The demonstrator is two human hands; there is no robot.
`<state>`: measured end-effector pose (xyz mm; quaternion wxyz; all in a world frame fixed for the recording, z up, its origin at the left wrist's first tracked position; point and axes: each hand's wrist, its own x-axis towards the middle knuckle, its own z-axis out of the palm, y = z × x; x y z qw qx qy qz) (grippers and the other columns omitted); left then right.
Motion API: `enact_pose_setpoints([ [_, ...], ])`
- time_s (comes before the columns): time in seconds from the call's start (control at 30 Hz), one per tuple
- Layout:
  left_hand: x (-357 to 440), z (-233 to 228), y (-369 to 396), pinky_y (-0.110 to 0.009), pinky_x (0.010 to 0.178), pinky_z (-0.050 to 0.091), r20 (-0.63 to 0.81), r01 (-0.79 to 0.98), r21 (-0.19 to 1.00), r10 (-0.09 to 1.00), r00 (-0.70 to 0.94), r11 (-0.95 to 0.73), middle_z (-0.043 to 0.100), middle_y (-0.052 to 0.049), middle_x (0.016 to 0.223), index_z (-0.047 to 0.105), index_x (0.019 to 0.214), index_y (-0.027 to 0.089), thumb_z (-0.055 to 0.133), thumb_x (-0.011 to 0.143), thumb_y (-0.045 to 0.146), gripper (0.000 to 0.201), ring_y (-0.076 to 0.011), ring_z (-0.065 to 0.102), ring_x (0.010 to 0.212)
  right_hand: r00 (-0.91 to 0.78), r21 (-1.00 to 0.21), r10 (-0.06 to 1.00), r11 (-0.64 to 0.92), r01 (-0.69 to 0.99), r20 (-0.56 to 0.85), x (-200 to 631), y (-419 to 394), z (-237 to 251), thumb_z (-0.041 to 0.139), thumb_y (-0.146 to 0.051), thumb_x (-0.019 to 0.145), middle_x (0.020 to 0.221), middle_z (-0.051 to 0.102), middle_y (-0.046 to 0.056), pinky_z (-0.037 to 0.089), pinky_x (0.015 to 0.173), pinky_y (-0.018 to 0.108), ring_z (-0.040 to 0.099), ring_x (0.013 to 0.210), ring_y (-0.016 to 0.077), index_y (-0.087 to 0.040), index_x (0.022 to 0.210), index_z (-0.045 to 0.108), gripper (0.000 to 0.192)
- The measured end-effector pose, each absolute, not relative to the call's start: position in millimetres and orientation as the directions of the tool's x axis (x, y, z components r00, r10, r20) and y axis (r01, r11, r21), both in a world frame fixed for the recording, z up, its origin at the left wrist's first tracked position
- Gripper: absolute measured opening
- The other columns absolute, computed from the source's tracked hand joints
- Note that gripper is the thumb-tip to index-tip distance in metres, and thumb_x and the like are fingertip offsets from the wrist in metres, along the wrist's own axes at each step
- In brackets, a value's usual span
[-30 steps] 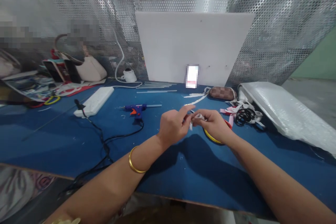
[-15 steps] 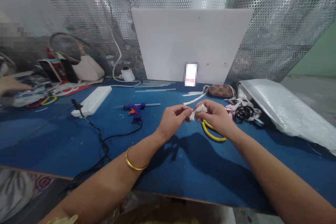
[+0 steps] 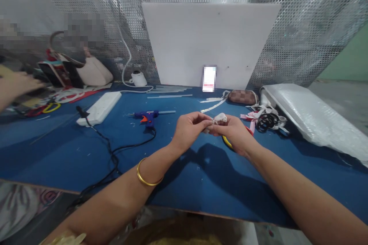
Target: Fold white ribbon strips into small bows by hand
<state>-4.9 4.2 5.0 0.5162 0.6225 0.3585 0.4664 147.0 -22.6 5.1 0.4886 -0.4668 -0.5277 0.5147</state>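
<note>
A small white ribbon piece (image 3: 220, 118), perhaps a bow, is pinched between my two hands above the blue table. My left hand (image 3: 189, 128) has its thumb and forefinger closed on the piece's left end. My right hand (image 3: 235, 132) is wrapped round its other side, and the white folds stick up over those fingers. Much of the piece is hidden by the fingers. Beneath my right hand lie scissors with yellow and red handles (image 3: 227, 142), partly covered. To the left rests a blue glue gun (image 3: 148, 118) with a clear stick in its back.
A white power strip (image 3: 100, 109) and black cord lie left on the blue table (image 3: 178, 183). Glue sticks (image 3: 169, 96), a checkered pouch (image 3: 243, 97), tangled ribbons and black bands (image 3: 267, 121) and a plastic-wrapped package (image 3: 313, 118) lie around. A co-worker's hand (image 3: 20, 84) is far left.
My right hand has turned and closed further round the white ribbon piece, and the fingertips of both hands are now together. The co-worker's hand at far left has moved further into view.
</note>
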Motion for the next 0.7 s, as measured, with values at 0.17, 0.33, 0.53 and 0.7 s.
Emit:
enact_pose_setpoints([
  [0.17, -6.7, 8.9, 4.9, -0.023, 0.057, 0.047, 0.167, -0.073, 0.986, 0.935, 0.314, -0.152, 0.066, -0.002, 0.069, 0.067, 0.074, 0.014, 0.070, 0.068, 0.031, 0.018, -0.0101, 0.056, 0.060, -0.196, -0.986, 0.978, -0.103, -0.127, -0.077, 153.6, -21.7, 9.4, 0.076, -0.027, 0.061, 0.071, 0.065, 0.002, 0.047, 0.062, 0.026, 0.060, 0.064, 0.0123, -0.013, 0.078, 0.064, 0.025],
  [0.33, -8.9, 2.4, 12.2, -0.018, 0.051, 0.042, -0.099, -0.175, 0.966, 0.898, 0.429, 0.190, 0.062, 0.000, 0.064, 0.067, 0.074, 0.014, 0.074, 0.064, 0.030, 0.020, -0.0053, 0.052, 0.053, -0.316, -0.975, 0.937, -0.191, -0.111, -0.148, 165.5, -18.0, 17.1, 0.076, -0.023, 0.060, 0.065, 0.064, 0.001, 0.047, 0.060, 0.025, 0.059, 0.057, 0.0109, -0.013, 0.074, 0.065, 0.021],
  [0.53, -9.4, -0.3, 12.8, -0.019, 0.054, 0.042, -0.194, -0.150, 0.941, 0.846, 0.496, 0.304, 0.060, 0.000, 0.064, 0.065, 0.076, 0.014, 0.073, 0.066, 0.035, 0.024, -0.0059, 0.052, 0.053, -0.266, -0.993, 0.960, -0.107, -0.058, -0.088, 164.1, -18.0, 16.1, 0.073, -0.022, 0.061, 0.066, 0.064, 0.001, 0.044, 0.056, 0.022, 0.057, 0.056, 0.0093, -0.014, 0.071, 0.062, 0.017],
  [0.7, -9.8, 7.6, 6.2, -0.022, 0.055, 0.041, 0.073, 0.045, 0.993, 0.873, 0.482, -0.108, 0.060, -0.001, 0.065, 0.060, 0.073, 0.014, 0.063, 0.073, 0.046, 0.032, -0.0094, 0.052, 0.055, -0.223, -0.999, 0.974, -0.039, 0.038, -0.047, 154.0, -22.9, 14.0, 0.069, -0.021, 0.064, 0.064, 0.064, 0.001, 0.045, 0.059, 0.024, 0.058, 0.059, 0.0117, -0.014, 0.072, 0.063, 0.012],
])
